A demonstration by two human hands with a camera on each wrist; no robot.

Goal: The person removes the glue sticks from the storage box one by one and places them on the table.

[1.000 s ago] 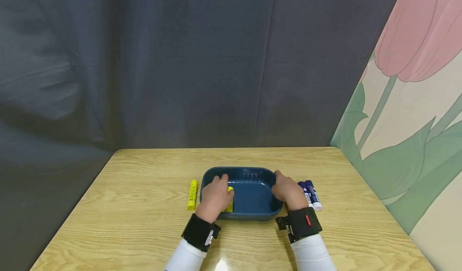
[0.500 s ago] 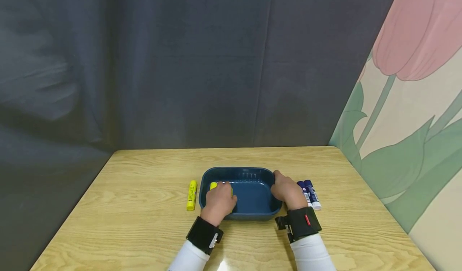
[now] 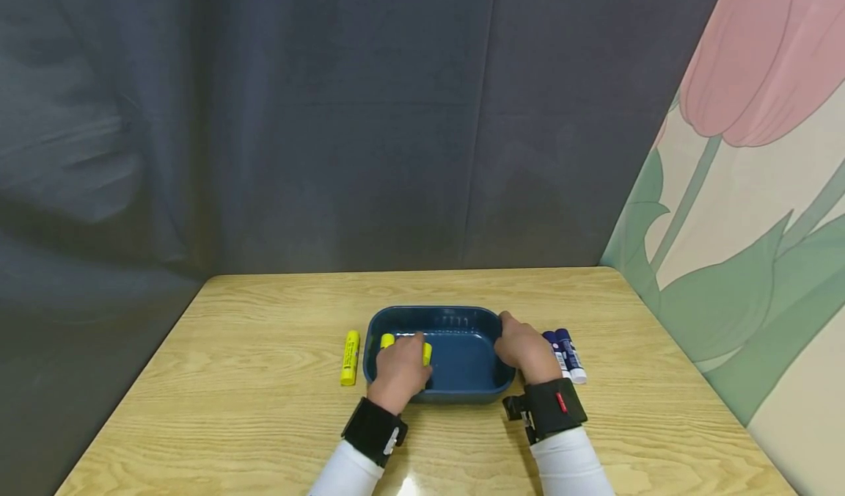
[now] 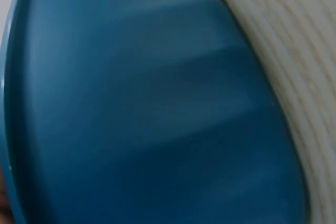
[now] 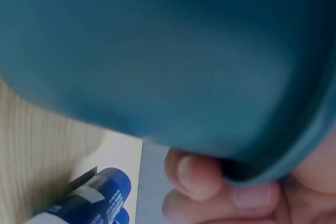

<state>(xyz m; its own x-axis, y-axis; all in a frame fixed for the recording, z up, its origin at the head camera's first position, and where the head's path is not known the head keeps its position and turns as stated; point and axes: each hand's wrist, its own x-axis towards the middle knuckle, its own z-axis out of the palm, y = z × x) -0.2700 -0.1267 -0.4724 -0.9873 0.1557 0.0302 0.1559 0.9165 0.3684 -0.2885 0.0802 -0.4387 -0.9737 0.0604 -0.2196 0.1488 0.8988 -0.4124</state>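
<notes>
A deep blue rectangular dish [image 3: 465,360] with rounded corners stands on the table. My left hand [image 3: 400,367] reaches over its left part, fingers curled down. A yellow glue stick [image 3: 427,354] shows between the index finger and thumb, and the hand appears to pinch it, though most is covered. Another yellow glue stick [image 3: 387,340] lies in the dish just left of the fingers, partly hidden. My right hand [image 3: 526,348] grips the dish's right rim; in the right wrist view its fingers [image 5: 220,198] curl under the rim. The left wrist view shows mainly the dish's outer wall [image 4: 157,103].
One yellow glue stick [image 3: 350,358] lies on the wooden table [image 3: 264,393] left of the dish. Dark blue glue sticks [image 3: 571,356] with white ends lie side by side right of my right hand. A dark curtain [image 3: 343,114] hangs behind the table, and a painted wall [image 3: 759,298] borders the right.
My left hand has moved slightly right and toward me inside the dish, uncovering the yellow glue stick on its left. The right hand and the dish hold still.
</notes>
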